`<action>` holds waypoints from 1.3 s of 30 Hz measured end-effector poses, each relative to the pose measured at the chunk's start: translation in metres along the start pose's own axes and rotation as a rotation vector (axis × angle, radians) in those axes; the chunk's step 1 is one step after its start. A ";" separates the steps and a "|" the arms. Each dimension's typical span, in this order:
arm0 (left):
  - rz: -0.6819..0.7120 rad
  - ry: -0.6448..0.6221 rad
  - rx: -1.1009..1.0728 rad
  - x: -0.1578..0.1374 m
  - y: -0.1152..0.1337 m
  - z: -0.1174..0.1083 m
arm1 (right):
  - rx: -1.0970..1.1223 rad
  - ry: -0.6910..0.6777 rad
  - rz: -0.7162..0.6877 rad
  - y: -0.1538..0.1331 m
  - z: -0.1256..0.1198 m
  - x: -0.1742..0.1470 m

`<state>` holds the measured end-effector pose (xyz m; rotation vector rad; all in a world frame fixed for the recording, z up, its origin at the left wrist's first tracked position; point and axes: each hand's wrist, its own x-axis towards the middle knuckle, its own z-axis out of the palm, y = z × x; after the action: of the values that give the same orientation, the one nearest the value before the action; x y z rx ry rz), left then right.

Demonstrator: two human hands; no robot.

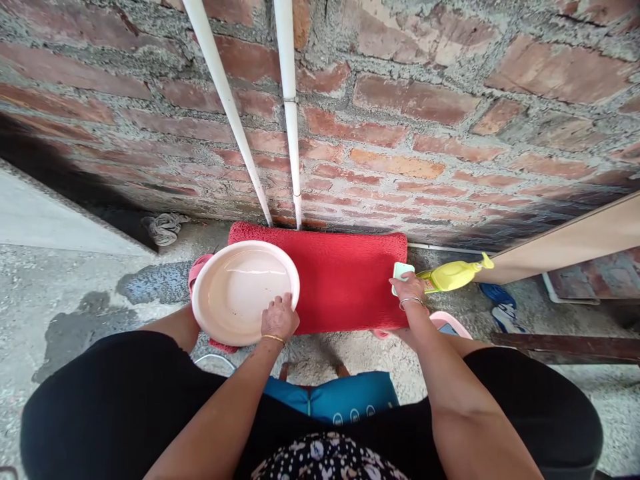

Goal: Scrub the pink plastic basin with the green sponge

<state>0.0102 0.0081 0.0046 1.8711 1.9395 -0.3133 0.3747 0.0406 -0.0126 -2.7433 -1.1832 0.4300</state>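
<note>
A pale pink basin (210, 307) with clear water in it stands over the left end of a red, towel-like cloth (345, 280). My left hand (279, 319) is closed over the basin's right rim, its fingers curled to the inside. At the cloth's right end, my right hand (410, 288) grips a small pale-green and white block (401, 270), whose exact kind I cannot make out. Just right of that hand is a yellow pump bottle (453, 275), its lower part partly hidden behind the hand.
A brick wall (415, 100) with two white pipes (289, 100) rises behind the cloth. A grey rag (165, 228) lies at the left, near wet patches on the concrete floor. Blue and white shoes (503, 310) and a pink container (453, 321) are at the right.
</note>
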 end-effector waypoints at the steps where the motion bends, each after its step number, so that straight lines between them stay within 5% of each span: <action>1: 0.000 0.003 -0.001 0.000 0.000 0.000 | 0.014 -0.004 -0.019 -0.011 0.004 -0.008; 8: -0.005 -0.033 -0.008 -0.003 0.002 -0.007 | 0.101 -0.239 -0.360 -0.140 0.060 -0.106; 13: 0.008 -0.031 -0.018 -0.004 0.000 -0.007 | 0.014 -0.319 -0.555 -0.180 0.082 -0.146; 17: 0.019 -0.008 -0.038 -0.003 -0.001 -0.004 | -0.040 -0.317 -0.603 -0.175 0.084 -0.147; 22: -0.011 -0.035 -0.025 -0.003 0.000 -0.005 | -0.036 -0.271 -0.498 -0.143 0.074 -0.119; 33: 0.010 0.000 -0.028 -0.003 0.000 -0.002 | -0.023 -0.056 0.124 0.018 -0.003 -0.014; 36: 0.009 -0.020 -0.035 -0.003 0.000 -0.003 | -0.009 -0.025 0.112 0.011 -0.007 -0.014; 39: 0.004 -0.040 -0.042 -0.004 0.000 -0.005 | 0.050 -0.061 -0.057 -0.040 0.011 -0.033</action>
<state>0.0094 0.0070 0.0103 1.8283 1.9014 -0.3034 0.3223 0.0441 -0.0071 -2.6649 -1.2433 0.5334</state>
